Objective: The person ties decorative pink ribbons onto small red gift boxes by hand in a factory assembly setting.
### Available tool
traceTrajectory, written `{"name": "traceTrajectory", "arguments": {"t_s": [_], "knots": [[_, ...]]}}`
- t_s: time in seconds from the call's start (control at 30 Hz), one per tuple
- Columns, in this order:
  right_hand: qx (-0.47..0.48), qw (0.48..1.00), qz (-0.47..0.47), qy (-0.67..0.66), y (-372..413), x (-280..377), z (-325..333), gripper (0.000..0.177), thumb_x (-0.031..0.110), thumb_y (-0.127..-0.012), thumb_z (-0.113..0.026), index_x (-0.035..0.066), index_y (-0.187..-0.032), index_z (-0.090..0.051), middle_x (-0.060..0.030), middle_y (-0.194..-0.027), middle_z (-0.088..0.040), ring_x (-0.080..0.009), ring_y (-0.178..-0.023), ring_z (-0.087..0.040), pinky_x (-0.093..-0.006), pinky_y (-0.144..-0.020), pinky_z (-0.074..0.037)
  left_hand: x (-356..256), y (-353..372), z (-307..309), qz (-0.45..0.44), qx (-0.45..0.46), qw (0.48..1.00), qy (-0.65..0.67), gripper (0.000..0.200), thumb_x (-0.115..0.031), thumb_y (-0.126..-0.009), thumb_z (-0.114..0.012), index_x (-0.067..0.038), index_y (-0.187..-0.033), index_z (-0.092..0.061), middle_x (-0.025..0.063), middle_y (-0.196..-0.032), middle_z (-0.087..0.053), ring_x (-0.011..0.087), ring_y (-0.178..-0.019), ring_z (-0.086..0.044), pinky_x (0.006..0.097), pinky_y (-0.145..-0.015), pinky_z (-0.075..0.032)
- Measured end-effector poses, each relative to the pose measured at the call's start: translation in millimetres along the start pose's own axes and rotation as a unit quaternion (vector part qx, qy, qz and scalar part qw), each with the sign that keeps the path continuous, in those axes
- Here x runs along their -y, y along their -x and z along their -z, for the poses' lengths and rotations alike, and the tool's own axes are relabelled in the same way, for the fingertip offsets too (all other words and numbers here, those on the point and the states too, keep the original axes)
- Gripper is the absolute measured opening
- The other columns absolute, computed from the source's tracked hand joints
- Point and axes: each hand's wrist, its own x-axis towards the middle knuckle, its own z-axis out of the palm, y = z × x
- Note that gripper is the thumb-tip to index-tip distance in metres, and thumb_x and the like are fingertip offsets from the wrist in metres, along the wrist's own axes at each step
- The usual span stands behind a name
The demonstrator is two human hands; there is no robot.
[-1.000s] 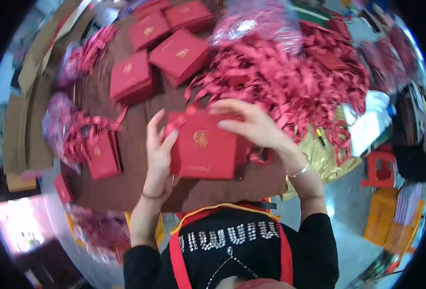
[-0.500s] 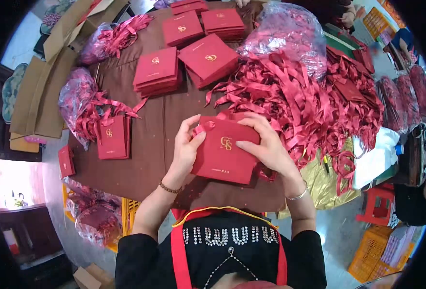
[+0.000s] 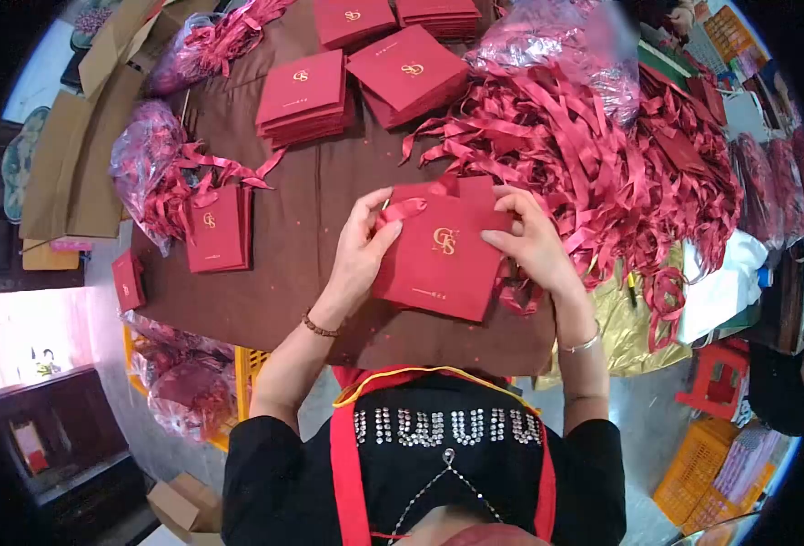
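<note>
Red square pouch (image 3: pixel 447 273), gold lettering (image 3: pixel 444 240), glossy ribbon (image 3: pixel 405 211), left hand (image 3: pixel 365 244) gripping one edge, right hand (image 3: pixel 542 246) the other.

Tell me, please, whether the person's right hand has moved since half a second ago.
Yes, slightly to the right: judged against the stack of red pouches resting on the table, the right hand now sits farther rightward.

Brown cardboard (image 3: pixel 74 173) stands beyond the tabletop's (image 3: pixel 293 218) left edge, and an open carton (image 3: pixel 179 510) sits on the floor off the near left corner. By the near right corner: gold sheeting (image 3: pixel 634 337), a red stool (image 3: pixel 700 373), a yellow crate (image 3: pixel 693 455).
</note>
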Motion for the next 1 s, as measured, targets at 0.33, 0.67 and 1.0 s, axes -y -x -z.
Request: {"name": "traceTrajectory", "arguments": {"t_s": [0.33, 0.67, 1.0], "knots": [[0.103, 0.963, -0.136, -0.208, -15.4, -19.5, 0.5, 0.031, 0.008, -0.079, -0.067, 0.006, -0.104, -0.049, -0.0014, -0.1, -0.057, -0.0043, -0.071, -0.053, -0.0192, -0.061, -0.043, -52.7, 45.1, 71.7, 0.186, 0.139, 0.972, 0.043, 0.037, -0.001, -0.078, -0.059, -0.001, -0.115, -0.054, 0.008, -0.086, -0.061, 0.0139, -0.073, -0.057, 0.024, -0.063, -0.045], [0.113, 0.942, -0.141, -0.281, -11.1, -22.1, 0.1, 0.033, 0.006, -0.079, -0.068, 0.006, -0.105, -0.048, -0.0007, -0.089, -0.061, -0.0056, -0.074, -0.058, -0.0184, -0.06, -0.045, -51.9, 19.3, 39.2, -0.082, 0.133, 0.959, 0.235, 0.008, -0.008, -0.088, -0.053, -0.004, -0.095, -0.056, 0.0093, -0.084, -0.056, 0.0185, -0.074, -0.053, 0.0337, -0.068, -0.044], [0.116, 0.923, -0.167, -0.326, 2.8, -23.8, -6.8, 0.034, 0.004, -0.077, -0.068, 0.003, -0.105, -0.049, -0.0041, -0.091, -0.061, -0.0087, -0.077, -0.06, -0.0204, -0.065, -0.048, -67.4, -1.7, 44.4, -0.106, -0.002, 0.975, 0.197, 0.02, -0.012, -0.094, -0.044, 0.0, -0.106, -0.054, 0.0081, -0.091, -0.057, 0.0234, -0.09, -0.056, 0.0383, -0.085, -0.044]]}}
